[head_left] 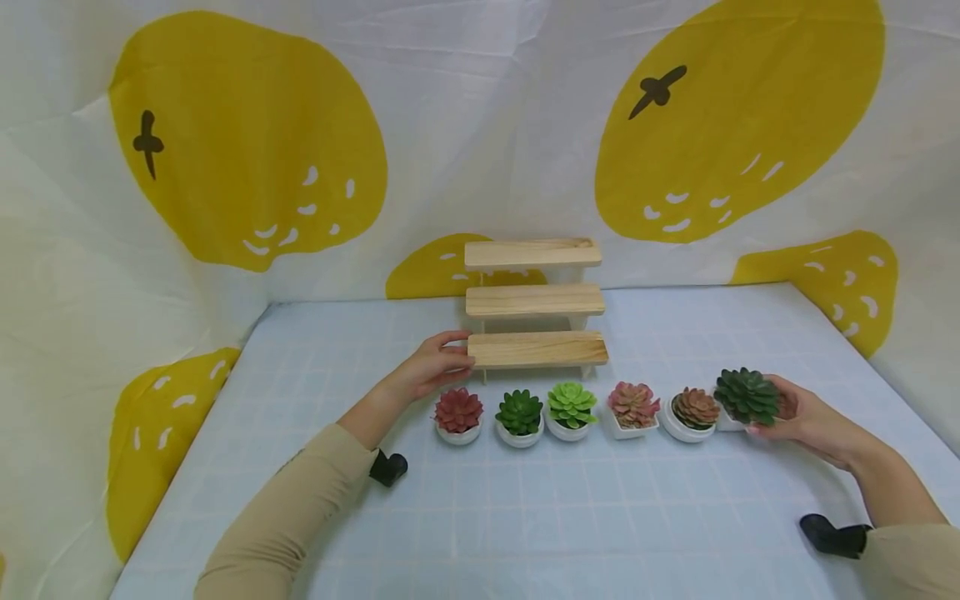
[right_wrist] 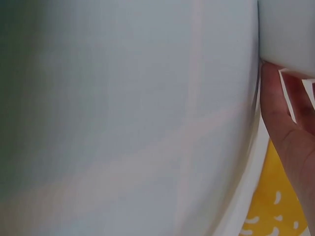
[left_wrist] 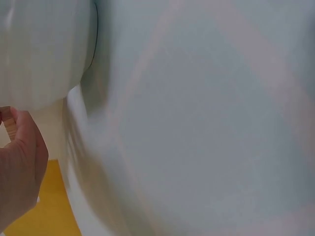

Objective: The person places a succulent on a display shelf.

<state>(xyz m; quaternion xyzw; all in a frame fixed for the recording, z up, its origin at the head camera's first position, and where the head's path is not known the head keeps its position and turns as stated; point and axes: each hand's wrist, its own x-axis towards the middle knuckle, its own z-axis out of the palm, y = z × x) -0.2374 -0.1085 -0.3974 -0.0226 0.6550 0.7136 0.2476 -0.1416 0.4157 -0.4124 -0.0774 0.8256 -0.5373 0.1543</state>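
Observation:
My left hand point(head_left: 437, 364) grips the left end of the lowest board of a three-step wooden display stand point(head_left: 537, 350). In the left wrist view, thumb and fingers pinch the wood's edge point(left_wrist: 10, 127). At the right end of a row of potted succulents, my right hand point(head_left: 806, 418) holds a dark green succulent point(head_left: 747, 395) by its white pot; the leaves cover much of the pot in the head view. The right wrist view shows the fingers point(right_wrist: 275, 98) against the white pot point(right_wrist: 288, 39). A brown-pink succulent point(head_left: 694, 410) stands just left of it.
Left along the row are a pink succulent point(head_left: 633, 407), a bright green one point(head_left: 572, 408), a dark green one point(head_left: 519, 415) and a red one point(head_left: 458, 413), all in white pots. The checked tabletop point(head_left: 495, 525) meets a lemon-print cloth point(head_left: 487, 150) behind the stand.

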